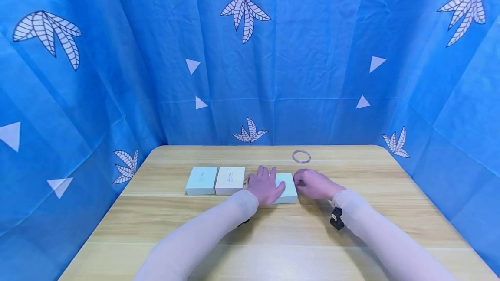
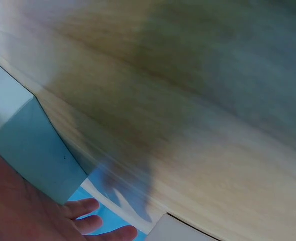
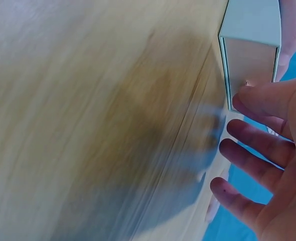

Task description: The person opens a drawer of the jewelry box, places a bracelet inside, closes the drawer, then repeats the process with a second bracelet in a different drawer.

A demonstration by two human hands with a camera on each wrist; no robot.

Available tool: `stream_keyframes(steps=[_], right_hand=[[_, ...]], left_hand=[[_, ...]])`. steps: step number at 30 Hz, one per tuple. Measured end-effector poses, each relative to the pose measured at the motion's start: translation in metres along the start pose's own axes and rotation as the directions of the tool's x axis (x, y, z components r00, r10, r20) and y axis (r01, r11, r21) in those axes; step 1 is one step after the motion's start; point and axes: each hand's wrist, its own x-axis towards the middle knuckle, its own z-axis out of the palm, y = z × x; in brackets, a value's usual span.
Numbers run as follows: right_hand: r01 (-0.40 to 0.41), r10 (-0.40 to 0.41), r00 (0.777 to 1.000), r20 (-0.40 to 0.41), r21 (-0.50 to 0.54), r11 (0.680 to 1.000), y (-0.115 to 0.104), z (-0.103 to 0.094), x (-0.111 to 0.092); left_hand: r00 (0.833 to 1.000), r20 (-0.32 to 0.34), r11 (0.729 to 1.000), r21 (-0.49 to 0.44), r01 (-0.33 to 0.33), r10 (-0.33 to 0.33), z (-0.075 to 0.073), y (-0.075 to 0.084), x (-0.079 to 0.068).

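A pale mint box [image 1: 288,192] lies on the wooden table between both hands. My left hand [image 1: 265,187] rests over its left part, fingers stretched forward and thumb across the top. In the left wrist view the palm lies along the mint box [image 2: 40,148]. At the box's right end is my right hand [image 1: 315,184]. The right wrist view shows its thumb and index finger pinching a tiny tab [image 3: 247,82] on the pale end face [image 3: 248,57], mostly hidden by the fingertips. The other right fingers are spread apart, away from the box.
Left of the hands, a second mint box [image 1: 201,179] and a cream box [image 1: 230,179] sit side by side with small print on their lids. A purplish ring [image 1: 301,156] lies behind the right hand. Blue patterned curtains [image 1: 250,77] enclose the table [image 1: 250,246].
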Motion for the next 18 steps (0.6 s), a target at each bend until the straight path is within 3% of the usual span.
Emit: stream_keyframes(steps=[18], right_hand=[[-0.041, 0.041, 0.999, -0.004, 0.035, 0.999, 0.0049, -0.0009, -0.0070]], left_hand=[[1.000, 0.024, 1.000, -0.010, 0.018, -0.018, 0.0074, -0.0015, 0.0068]])
